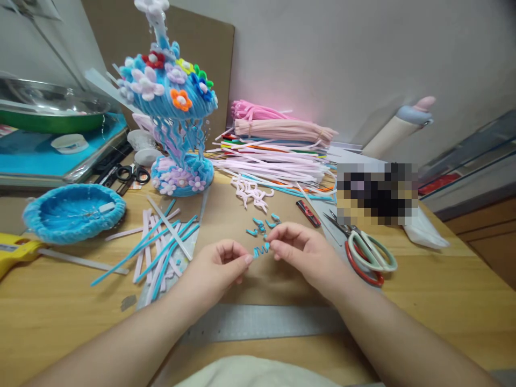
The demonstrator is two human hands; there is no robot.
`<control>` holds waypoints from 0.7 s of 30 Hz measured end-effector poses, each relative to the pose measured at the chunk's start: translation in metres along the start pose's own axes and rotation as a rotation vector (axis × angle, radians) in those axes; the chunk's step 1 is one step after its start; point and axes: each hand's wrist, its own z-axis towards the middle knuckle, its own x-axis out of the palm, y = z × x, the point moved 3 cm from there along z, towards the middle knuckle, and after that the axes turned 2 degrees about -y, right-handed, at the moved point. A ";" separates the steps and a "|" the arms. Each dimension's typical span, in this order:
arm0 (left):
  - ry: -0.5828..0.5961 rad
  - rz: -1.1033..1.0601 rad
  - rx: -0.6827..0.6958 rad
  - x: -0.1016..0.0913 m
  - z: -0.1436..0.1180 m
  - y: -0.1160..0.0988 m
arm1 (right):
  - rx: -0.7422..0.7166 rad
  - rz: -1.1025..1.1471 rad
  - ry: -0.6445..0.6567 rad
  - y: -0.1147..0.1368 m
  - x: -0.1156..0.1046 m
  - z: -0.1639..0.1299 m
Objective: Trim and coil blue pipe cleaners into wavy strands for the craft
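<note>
Blue fuzzy pipe-cleaner piece (261, 250), short, coiled into spiral; left hand (220, 266) and right hand (300, 252) pinch its ends.

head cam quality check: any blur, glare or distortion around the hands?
Head view: left hand and right hand sharp, pinching the blue pipe-cleaner coil; wide-angle bending at the edges; soft even light, faint shadows; pink glow on the wall behind the pipe-cleaner stack; one pixelated patch.

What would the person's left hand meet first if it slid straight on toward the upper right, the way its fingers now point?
Probably the right hand, since the left hand pinches the same small coiled blue pipe cleaner from the other end. Depth is hard to judge.
</note>
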 end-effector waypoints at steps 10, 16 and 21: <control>-0.106 0.086 0.130 -0.002 -0.002 -0.002 | 0.203 0.362 0.172 -0.017 0.008 0.001; -0.073 0.107 0.140 -0.001 -0.003 -0.003 | 0.279 0.570 0.235 -0.017 0.006 0.001; -0.042 0.169 0.159 -0.003 -0.004 -0.002 | 0.223 0.600 0.176 -0.010 -0.006 0.004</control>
